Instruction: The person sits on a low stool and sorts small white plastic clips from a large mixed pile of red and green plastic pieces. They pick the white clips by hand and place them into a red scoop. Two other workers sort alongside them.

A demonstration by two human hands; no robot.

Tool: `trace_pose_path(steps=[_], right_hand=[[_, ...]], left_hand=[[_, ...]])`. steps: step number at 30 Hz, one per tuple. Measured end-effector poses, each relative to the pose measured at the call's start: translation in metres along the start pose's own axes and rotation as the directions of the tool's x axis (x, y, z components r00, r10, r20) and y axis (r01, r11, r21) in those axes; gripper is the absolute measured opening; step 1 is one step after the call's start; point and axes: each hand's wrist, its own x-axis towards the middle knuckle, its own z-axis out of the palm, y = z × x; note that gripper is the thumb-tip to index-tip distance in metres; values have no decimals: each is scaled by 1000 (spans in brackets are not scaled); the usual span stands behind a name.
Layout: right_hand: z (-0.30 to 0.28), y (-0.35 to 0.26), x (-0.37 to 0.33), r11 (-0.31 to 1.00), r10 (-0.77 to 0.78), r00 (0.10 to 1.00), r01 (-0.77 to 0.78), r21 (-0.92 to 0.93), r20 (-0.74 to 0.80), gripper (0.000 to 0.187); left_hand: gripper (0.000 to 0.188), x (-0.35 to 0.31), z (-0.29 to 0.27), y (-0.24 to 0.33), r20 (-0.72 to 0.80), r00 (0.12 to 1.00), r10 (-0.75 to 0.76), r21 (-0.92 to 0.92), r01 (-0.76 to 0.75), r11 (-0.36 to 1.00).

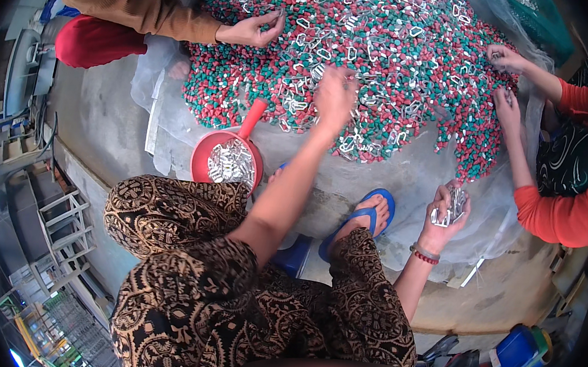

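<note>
Across a clear plastic sheet [504, 219], in the single head view, spreads a heap of small red, green and white pieces [246, 85], pebble-like and matte, strewn with smooth silvery loops [351, 53], long ovals in outline. The wearer's left hand [335, 100] reaches low over the heap; it is blurred, so whether it grips anything cannot be told. The right hand [451, 208], at the heap's near edge, is curled around a bristling bundle of loops [457, 201]. That bundle looks overfull: loosened fingers could let some slip. More loops fill a round, red plastic pan [202, 156] beside the wearer's patterned knee [140, 219]; a nudge from that knee could tip it. Similar colours crowded together might also bring coloured bits up with the loops.
</note>
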Motion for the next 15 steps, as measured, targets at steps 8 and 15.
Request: trace_pose_path(steps=[8,15], right_hand=[[-19,2,-5,998,63,997,-62,29,-51,16],[-13,-4,-12,999,36,998,-35,21,-54,16]], left_hand=[[36,51,-28,-73,264,958,-111,476,-30,879],[28,61,-36,-65,184,982,-46,235,2,972]])
